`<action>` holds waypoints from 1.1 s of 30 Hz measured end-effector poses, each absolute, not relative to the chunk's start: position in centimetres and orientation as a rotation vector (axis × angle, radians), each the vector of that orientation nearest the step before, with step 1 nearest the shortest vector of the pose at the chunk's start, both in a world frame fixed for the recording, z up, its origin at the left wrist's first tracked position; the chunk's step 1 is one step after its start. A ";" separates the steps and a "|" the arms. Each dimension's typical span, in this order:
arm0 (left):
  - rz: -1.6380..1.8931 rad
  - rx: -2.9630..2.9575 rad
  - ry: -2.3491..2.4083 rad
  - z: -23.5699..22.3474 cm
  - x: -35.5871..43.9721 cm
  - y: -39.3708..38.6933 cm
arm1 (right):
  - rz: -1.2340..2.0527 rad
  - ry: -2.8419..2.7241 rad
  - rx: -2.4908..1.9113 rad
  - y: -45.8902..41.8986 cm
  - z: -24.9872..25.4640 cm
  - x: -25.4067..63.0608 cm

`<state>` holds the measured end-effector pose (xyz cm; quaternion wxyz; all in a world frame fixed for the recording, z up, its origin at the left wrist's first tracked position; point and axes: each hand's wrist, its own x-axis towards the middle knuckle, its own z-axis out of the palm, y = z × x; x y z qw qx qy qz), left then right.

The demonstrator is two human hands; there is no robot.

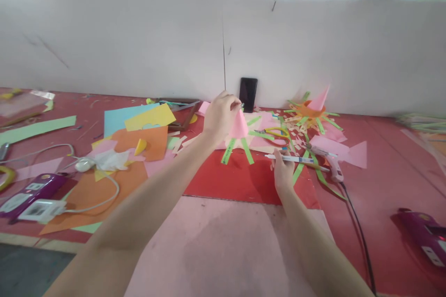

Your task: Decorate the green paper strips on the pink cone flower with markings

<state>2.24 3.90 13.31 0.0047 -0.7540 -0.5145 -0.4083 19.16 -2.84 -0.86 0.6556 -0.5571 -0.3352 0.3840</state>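
My left hand (223,113) pinches the top of a pink paper cone (239,126) over the red board (226,176). Green paper strips (247,151) fan out below the cone, and one of them bears small dark writing. Lower and to the right, my right hand (283,169) is closed on a slim white pen (296,159), held almost level. Just beyond it lie scissors with yellow handles (278,132) among paper scraps.
A black phone (248,94) leans on the white partition (139,41). To the right are a finished-looking paper piece with a pink cone (319,100), a glue gun (334,167) with its cord, and a purple power strip (423,234). Coloured paper sheets (149,141) lie left.
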 end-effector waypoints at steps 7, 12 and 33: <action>-1.155 -2.456 -1.571 12.6 2.7 3.9 | 0.790 -0.683 -1.214 -3.0 -0.5 19.0; -1.143 -2.457 -1.601 12.2 2.8 3.8 | 0.801 -0.704 -1.202 -2.9 -0.5 18.9; -0.997 -2.551 -1.674 9.8 2.7 3.9 | 0.834 -0.694 -1.166 -2.7 -0.7 18.8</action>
